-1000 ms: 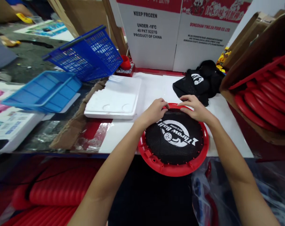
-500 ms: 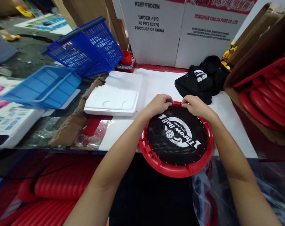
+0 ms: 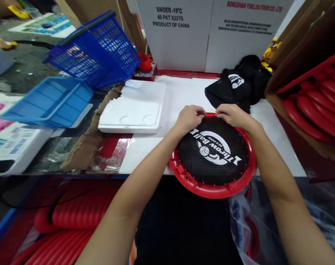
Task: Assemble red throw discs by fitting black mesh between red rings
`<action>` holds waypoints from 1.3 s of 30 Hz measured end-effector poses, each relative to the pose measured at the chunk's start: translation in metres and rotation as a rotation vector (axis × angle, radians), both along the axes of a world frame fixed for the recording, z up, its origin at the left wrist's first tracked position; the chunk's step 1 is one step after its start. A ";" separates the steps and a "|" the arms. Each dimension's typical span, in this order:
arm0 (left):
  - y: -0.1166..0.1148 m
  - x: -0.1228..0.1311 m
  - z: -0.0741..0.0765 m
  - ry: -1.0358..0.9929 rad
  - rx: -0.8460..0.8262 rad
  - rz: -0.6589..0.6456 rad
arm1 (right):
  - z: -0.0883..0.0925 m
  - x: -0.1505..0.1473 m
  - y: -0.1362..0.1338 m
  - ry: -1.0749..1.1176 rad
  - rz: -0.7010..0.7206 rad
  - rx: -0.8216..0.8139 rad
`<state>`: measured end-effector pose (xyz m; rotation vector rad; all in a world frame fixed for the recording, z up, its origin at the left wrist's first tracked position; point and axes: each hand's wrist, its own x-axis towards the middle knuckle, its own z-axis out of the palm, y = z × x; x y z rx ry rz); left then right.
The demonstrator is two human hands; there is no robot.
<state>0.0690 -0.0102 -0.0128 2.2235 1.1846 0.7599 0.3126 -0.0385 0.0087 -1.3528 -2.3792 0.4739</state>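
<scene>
A round red plastic ring [image 3: 211,189] with black mesh [image 3: 219,171] stretched across it lies at the front edge of the white worktop. White "Throw Ball" lettering is printed on the mesh. At the far side of the rim, my left hand [image 3: 191,117] is closed with its fingertips pinching the mesh edge against the ring. Close beside it, my right hand [image 3: 232,115] pinches the same far rim, fingers bent. My fingers cover the exact spots of contact. Behind my right hand lies a heap of black printed mesh pieces [image 3: 239,82].
A white foam slab [image 3: 139,106] lies to the left, beyond it a light-blue tray [image 3: 51,103] and a dark-blue basket [image 3: 101,51]. White cartons [image 3: 178,44] stand behind. A box of red rings [image 3: 316,110] is at right; stacked red rings [image 3: 81,213] sit below left.
Both hands keep their pinch on the far rim, with little shift of the fingers. The view has tilted down slightly, and the ring appears a little further right and up.
</scene>
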 end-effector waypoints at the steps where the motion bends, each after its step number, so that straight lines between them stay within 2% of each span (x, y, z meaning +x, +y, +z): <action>1: -0.001 0.000 0.000 0.021 0.021 -0.013 | -0.003 0.003 0.000 0.007 0.024 0.026; 4: -0.001 -0.002 0.000 0.059 0.083 -0.102 | -0.010 0.010 -0.001 -0.037 0.051 0.147; 7: 0.002 -0.003 -0.001 0.106 0.103 -0.181 | -0.013 0.015 0.001 -0.092 0.011 0.207; 15: -0.006 -0.006 0.002 0.216 0.166 -0.244 | -0.019 0.020 0.015 -0.060 0.028 0.116; 20: 0.000 0.005 0.014 0.283 0.208 -0.213 | -0.017 0.006 0.010 -0.021 0.075 -0.004; 22: 0.008 0.010 0.021 0.348 0.151 -0.249 | -0.015 -0.001 0.006 -0.025 0.089 0.019; 25: 0.019 0.012 0.026 0.335 -0.046 -0.281 | -0.013 -0.006 0.001 -0.016 0.094 0.057; 29: 0.023 0.008 0.023 0.252 -0.157 -0.293 | -0.014 -0.004 0.002 0.022 0.119 0.058; 34: 0.017 0.010 0.011 0.158 -0.038 -0.248 | -0.015 -0.001 0.003 0.024 0.116 0.084; 39: 0.005 0.018 0.008 0.350 0.159 -0.163 | -0.015 -0.004 0.000 0.032 0.098 0.099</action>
